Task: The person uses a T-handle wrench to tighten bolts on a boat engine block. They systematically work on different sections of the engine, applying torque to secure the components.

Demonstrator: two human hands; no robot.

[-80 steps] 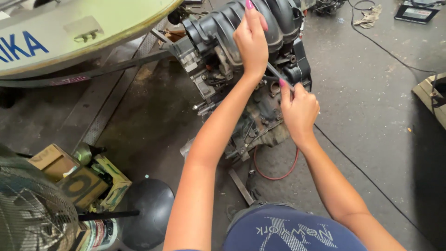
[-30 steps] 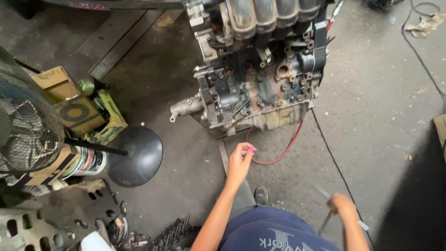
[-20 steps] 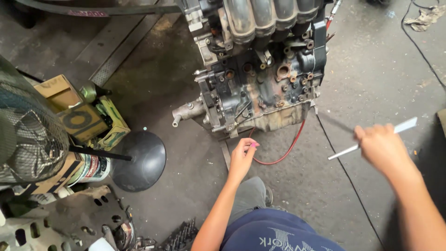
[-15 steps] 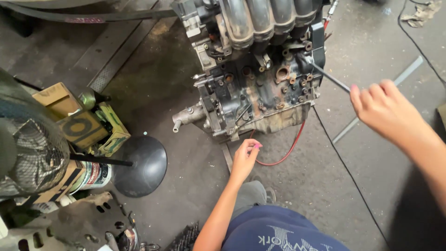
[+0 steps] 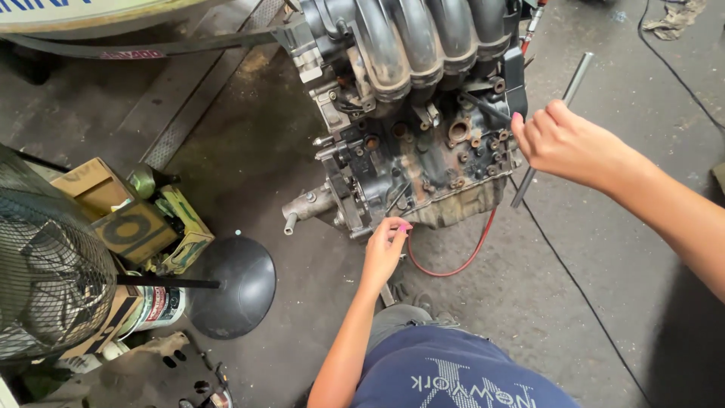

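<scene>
On the grey concrete floor stood a dirty engine block, with black pipes curving over its top. The right hand was shut around a long metal rod, held near its middle and tilted, with the low end close to the engine's right edge. The left hand reached to the engine's bottom edge; its fingers were pinched nearly shut there, but whether they held a small part could not be seen.

To do this well, the rod likely needed a firm grip and a slow, careful aim — the bolts and holes sat close together. The left hand would be safer kept out of the rod's path.

A red wire looped under the engine, just beside the left hand. On the left, a fan, its round black base and boxes crowded the floor. The right side had more open room for swinging the rod — only a thin black cable crossed it.
</scene>
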